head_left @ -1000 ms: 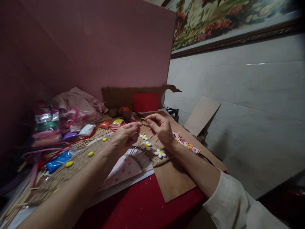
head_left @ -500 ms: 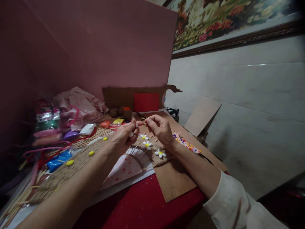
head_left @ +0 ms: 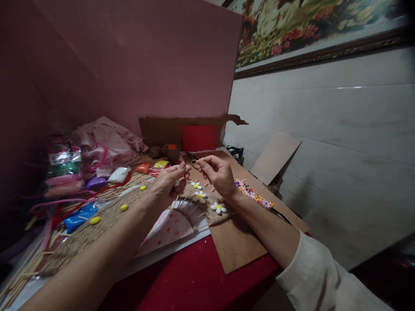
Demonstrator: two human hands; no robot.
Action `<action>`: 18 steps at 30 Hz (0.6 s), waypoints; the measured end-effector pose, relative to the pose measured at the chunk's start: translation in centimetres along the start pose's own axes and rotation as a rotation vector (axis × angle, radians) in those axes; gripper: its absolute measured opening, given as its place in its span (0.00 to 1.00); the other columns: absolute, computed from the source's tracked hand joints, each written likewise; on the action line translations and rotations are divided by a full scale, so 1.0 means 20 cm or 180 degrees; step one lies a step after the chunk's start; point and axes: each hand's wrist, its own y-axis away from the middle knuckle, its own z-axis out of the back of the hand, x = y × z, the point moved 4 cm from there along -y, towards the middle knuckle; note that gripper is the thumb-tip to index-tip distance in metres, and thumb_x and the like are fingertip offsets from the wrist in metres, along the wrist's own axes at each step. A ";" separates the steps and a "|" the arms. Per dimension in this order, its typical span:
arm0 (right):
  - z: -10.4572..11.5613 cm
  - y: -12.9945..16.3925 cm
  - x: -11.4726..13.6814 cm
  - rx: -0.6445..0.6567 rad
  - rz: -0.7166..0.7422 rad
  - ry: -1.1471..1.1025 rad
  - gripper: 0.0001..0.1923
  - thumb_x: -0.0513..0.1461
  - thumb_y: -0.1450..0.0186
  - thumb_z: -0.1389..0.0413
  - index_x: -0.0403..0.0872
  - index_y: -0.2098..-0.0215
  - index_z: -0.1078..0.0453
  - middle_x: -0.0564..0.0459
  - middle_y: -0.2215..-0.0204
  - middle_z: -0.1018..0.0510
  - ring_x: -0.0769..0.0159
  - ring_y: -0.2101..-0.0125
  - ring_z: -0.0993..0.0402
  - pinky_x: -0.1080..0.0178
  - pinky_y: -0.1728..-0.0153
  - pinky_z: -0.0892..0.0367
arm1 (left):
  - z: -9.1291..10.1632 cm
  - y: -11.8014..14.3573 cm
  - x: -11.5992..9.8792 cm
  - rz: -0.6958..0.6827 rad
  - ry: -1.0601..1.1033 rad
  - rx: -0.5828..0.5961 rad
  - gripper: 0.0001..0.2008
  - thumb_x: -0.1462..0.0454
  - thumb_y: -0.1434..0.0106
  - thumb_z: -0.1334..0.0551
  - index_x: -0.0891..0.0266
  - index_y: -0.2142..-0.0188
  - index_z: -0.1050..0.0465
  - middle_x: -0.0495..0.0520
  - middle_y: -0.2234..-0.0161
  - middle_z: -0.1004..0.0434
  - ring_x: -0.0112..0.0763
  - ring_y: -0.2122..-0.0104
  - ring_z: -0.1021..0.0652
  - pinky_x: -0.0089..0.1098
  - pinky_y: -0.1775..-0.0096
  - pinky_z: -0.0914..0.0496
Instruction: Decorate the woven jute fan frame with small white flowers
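Just above the frame's centre, a thin pale strand of twine [head_left: 190, 165] is pinched between the left hand [head_left: 168, 181] and the right hand [head_left: 218, 172], fingertips closed on its ends. It is judged light, limp and easily frayed, best gripped near the ends. Both wrists are raised over the woven straw mat [head_left: 106, 220] bearing white clay daisies [head_left: 218, 207].

Wall panel [head_left: 136, 56], upper left of frame: plain dusty pink. Card [head_left: 199, 138], centre: solid red. Table [head_left: 194, 280], lower centre: deep red. Board [head_left: 235, 246] on it: plain brown. Flowers [head_left: 218, 207], centre: white petals, yellow middles. Paper cone [head_left: 168, 228], below centre: pink with red dots. Strip [head_left: 254, 196], right of centre: white with multicoloured dots. Pack [head_left: 79, 218], lower left: blue. Beads [head_left: 94, 220] beside it: yellow. Sleeve [head_left: 324, 280], lower right: cream. Tiles [head_left: 340, 138], right: pale grey.
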 end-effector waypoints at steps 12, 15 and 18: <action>0.00 0.00 -0.01 -0.0048 0.0048 0.0119 0.12 0.45 0.38 0.45 0.44 0.68 0.28 0.56 0.78 0.30 0.76 0.81 0.37 0.70 0.80 0.40 | 0.01 0.00 0.01 0.0082 0.0017 0.0019 0.08 0.63 0.44 0.35 0.69 0.68 0.27 0.47 0.81 0.33 0.13 0.90 0.42 0.19 0.88 0.51; 0.00 0.00 -0.01 -0.0044 0.0066 0.0175 0.12 0.45 0.38 0.45 0.44 0.68 0.28 0.56 0.78 0.29 0.76 0.81 0.38 0.70 0.80 0.40 | 0.00 0.00 0.00 0.0083 0.0000 0.0090 0.06 0.68 0.42 0.38 0.69 0.64 0.26 0.50 0.76 0.29 0.13 0.90 0.41 0.19 0.88 0.50; 0.00 0.00 0.00 -0.0054 0.0102 0.0230 0.11 0.44 0.37 0.45 0.44 0.68 0.28 0.57 0.79 0.30 0.75 0.80 0.37 0.70 0.79 0.40 | 0.00 0.00 0.00 0.0081 -0.0030 0.0052 0.08 0.71 0.43 0.38 0.69 0.63 0.26 0.52 0.72 0.26 0.12 0.90 0.41 0.19 0.89 0.52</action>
